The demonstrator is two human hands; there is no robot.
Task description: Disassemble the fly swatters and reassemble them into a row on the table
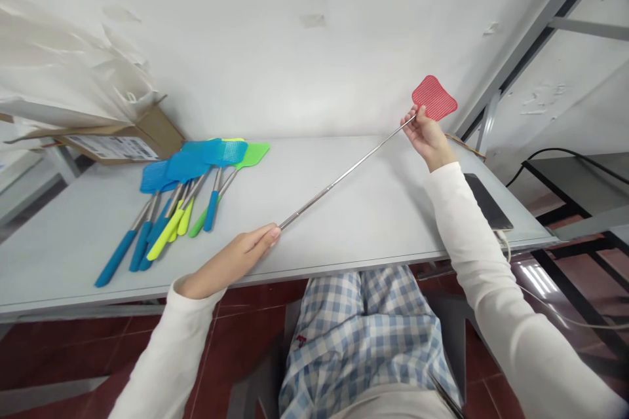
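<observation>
A fly swatter with a red mesh head and a long metal telescopic rod stretches slantwise over the table between my two hands. My left hand is closed around its lower end, and the handle there is hidden by my fingers. At the upper end my right hand pinches the rod just below the red head. Left of my hands lies a pile of other fly swatters with blue heads, a green head, and blue, yellow and green handles; their rods look short.
A cardboard box with white plastic stands at the table's back left. A dark tablet-like device with a white cable lies at the right. The grey table meets a white wall behind.
</observation>
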